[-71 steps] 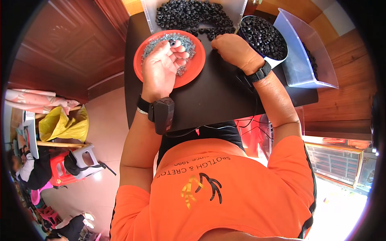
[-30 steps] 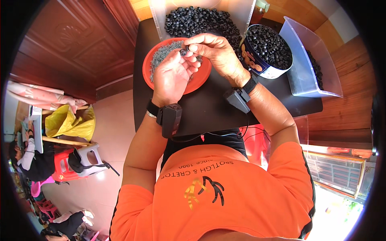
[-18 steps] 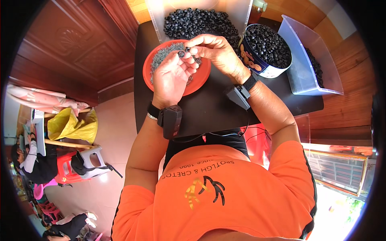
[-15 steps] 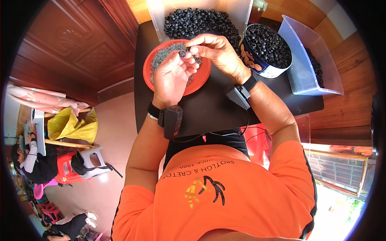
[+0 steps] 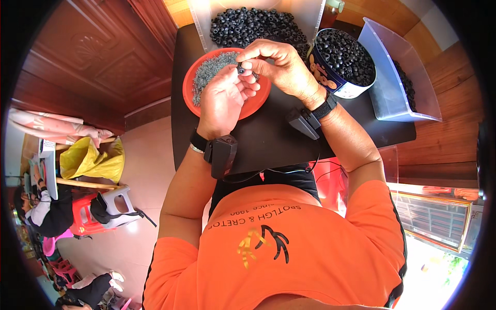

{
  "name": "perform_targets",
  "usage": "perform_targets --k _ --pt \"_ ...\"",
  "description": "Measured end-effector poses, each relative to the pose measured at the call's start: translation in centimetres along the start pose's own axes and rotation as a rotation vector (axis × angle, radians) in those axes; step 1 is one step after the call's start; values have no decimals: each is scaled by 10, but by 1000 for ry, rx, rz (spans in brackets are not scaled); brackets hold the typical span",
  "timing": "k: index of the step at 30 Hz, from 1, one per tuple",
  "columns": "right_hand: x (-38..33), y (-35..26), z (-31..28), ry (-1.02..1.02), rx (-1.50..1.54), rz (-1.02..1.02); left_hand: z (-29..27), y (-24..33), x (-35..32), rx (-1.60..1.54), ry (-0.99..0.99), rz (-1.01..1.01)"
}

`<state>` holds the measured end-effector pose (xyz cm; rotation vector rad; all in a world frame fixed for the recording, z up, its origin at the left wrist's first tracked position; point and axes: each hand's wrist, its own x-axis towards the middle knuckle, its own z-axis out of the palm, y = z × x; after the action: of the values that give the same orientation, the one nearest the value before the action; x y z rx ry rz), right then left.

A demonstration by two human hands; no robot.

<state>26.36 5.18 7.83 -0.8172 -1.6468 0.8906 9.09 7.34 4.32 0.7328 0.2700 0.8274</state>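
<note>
Above the red basin my two hands meet at a small black ring-shaped piece. My left hand is turned palm up, its thumb and forefinger closed at the piece and its other fingers loosely curled. From the other side, my right hand pinches at the same piece between thumb and forefinger. Whether something smaller sits between the fingertips is too small to tell. Beneath the hands, the basin holds a heap of tiny grey pieces.
Behind the basin, a clear bin holds many black hollow pieces. A dark blue tub full of similar pieces stands right, beside a tilted translucent bin. All rest on a dark table. Far left, another person sits near a yellow sack.
Both hands have shifted slightly, the left one a little to the right. The black piece has moved a bit to the right with the fingertips.
</note>
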Motion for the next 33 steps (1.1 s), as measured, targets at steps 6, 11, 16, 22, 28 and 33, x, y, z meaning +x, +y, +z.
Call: perform_targets --k 6,11,16,22,28,33 --pt "0 2 0 6 -93 -75 -1 -1 1 9 38 -17" --pt "0 2 -1 5 -157 -86 2 0 0 33 63 -9" --pt "-1 -1 5 51 -258 -68 1 -1 -1 32 88 26" --pt "-1 -2 6 13 -250 -129 -4 1 1 -24 19 -10" --pt "0 0 10 59 -225 -184 -2 2 0 -43 36 4" --pt "1 3 10 95 -385 -281 3 1 -2 -50 64 58"
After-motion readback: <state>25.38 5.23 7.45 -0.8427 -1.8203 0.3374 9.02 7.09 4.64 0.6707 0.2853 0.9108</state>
